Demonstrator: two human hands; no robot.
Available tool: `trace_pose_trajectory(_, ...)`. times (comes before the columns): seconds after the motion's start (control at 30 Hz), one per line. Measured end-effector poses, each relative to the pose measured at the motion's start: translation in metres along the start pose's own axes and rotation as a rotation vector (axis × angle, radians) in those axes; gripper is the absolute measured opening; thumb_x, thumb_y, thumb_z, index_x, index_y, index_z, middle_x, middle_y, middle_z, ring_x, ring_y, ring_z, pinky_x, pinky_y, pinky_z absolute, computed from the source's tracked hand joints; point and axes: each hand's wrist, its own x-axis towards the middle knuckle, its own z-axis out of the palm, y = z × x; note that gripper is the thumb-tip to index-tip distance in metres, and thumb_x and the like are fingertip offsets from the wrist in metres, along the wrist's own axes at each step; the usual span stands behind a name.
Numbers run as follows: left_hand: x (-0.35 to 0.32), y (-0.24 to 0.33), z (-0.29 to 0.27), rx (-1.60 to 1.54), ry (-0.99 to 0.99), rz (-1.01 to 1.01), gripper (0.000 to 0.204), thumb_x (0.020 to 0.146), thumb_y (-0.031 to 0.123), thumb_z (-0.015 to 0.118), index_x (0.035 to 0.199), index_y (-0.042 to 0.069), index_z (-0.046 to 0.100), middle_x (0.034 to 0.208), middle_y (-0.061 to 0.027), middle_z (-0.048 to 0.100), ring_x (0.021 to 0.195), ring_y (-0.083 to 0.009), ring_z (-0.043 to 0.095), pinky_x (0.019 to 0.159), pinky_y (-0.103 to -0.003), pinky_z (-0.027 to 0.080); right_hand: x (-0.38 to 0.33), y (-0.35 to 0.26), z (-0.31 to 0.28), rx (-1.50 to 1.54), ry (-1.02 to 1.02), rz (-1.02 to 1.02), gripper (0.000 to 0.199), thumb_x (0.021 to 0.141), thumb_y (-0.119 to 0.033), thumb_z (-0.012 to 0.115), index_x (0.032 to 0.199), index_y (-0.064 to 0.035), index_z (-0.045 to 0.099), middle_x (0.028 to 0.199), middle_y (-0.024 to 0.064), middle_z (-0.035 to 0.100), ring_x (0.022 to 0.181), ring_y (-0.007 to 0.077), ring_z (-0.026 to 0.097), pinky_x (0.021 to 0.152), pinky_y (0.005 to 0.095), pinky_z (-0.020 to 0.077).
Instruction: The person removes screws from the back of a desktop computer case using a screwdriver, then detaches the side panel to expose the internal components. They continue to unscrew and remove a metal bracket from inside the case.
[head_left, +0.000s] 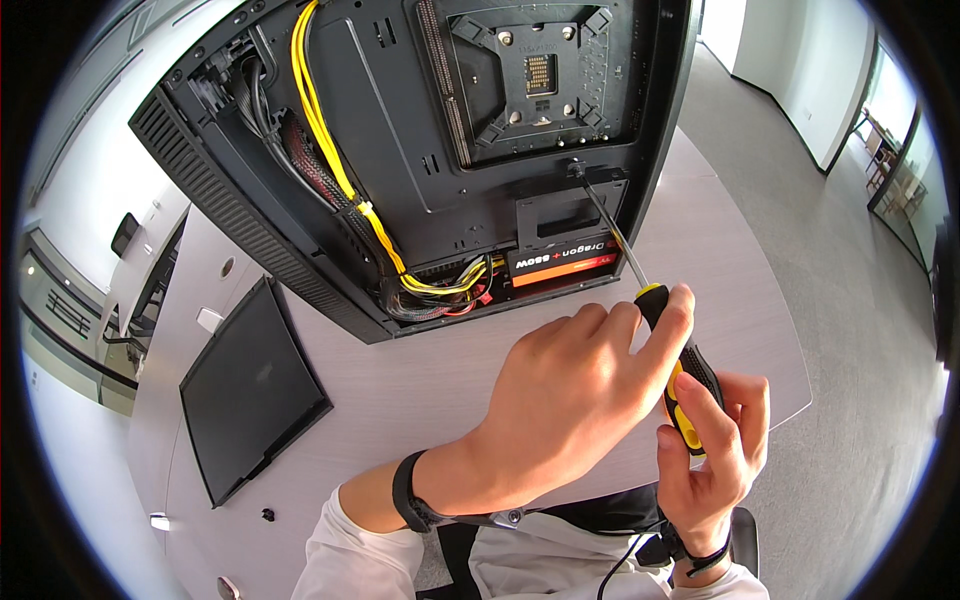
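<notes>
Screwdriver work fills the middle of the view: a long screwdriver with a black and yellow handle and a thin steel shaft (668, 345) runs up and to the left from both hands to the open black metal computer case (300, 230) lying on its side on the pale grey desk (430, 380). The tip of the shaft meets a small black screw point (576, 169) on the case's inner panel, just below the square processor backplate cut-out (535, 75). The left hand (570, 395) lies over the upper part of the handle, its fingers (668, 325) curled together and clamped on the grip near the yellow collar. The right hand (715, 445) holds the lower end of the handle, fingers closed around it with the thumb pressed on the yellow section. A black band sits on each wrist.

Inside the case, a bundle of yellow and black cables (335, 150) runs along its left side down to the black power supply unit with an orange stripe (565, 265) at its bottom edge. To the left of the case, a flat black rectangular side panel (250, 390) lies on the desk, apart from the case. A small black screw (268, 515) rests on the desk below that panel.
</notes>
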Motion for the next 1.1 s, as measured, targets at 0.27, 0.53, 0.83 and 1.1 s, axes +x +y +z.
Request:
trace_pose_trajectory(0.27, 0.0, 0.001, -0.001, 0.004, -0.016, -0.013, 0.057, 0.079, 0.006, 0.073, 0.136, 0.007, 0.066, 0.074, -0.0009, 0.053, 0.062, -0.0154, 0.059, 0.053, -0.031, 0.05, 0.0, 0.0, -0.001, -0.005, -0.008, 0.003, 0.061, 0.065, -0.003, 0.083, 0.125, -0.0137, 0.075, 0.105, 0.0119, 0.064, 0.085, 0.0259, 0.058, 0.073, 0.0369, 0.0485)
trace_pose_trajectory(0.53, 0.0, -0.006, 0.003, -0.01, -0.033, -0.022, 0.057, 0.08, 0.006, 0.074, 0.137, 0.006, 0.065, 0.076, -0.0015, 0.056, 0.064, -0.0178, 0.06, 0.055, -0.033, 0.051, 0.003, 0.001, 0.003, -0.009, -0.022, 0.01, 0.058, 0.069, -0.002, 0.082, 0.126, -0.0134, 0.075, 0.108, 0.0133, 0.065, 0.087, 0.0268, 0.059, 0.074, 0.0369, 0.0504)
trace_pose_trajectory(0.83, 0.001, -0.009, 0.004, 0.033, -0.023, 0.024, 0.054, 0.078, 0.01, 0.073, 0.131, 0.005, 0.063, 0.08, -0.003, 0.057, 0.07, -0.0147, 0.061, 0.053, -0.028, 0.052, 0.004, 0.003, 0.004, 0.002, -0.009, 0.001, 0.058, 0.069, -0.001, 0.081, 0.126, -0.0127, 0.074, 0.107, 0.0144, 0.066, 0.088, 0.0268, 0.059, 0.073, 0.0357, 0.0509)
trace_pose_trajectory(1.1, 0.006, -0.023, 0.012, 0.018, 0.07, 0.111, 0.048, 0.079, 0.008, 0.072, 0.127, 0.008, 0.064, 0.091, -0.0077, 0.066, 0.107, -0.0251, 0.066, 0.065, -0.03, 0.06, 0.007, 0.004, 0.001, -0.018, 0.008, -0.013, 0.057, 0.069, -0.001, 0.081, 0.125, -0.0116, 0.075, 0.105, 0.0141, 0.065, 0.085, 0.0266, 0.059, 0.07, 0.0352, 0.0507)
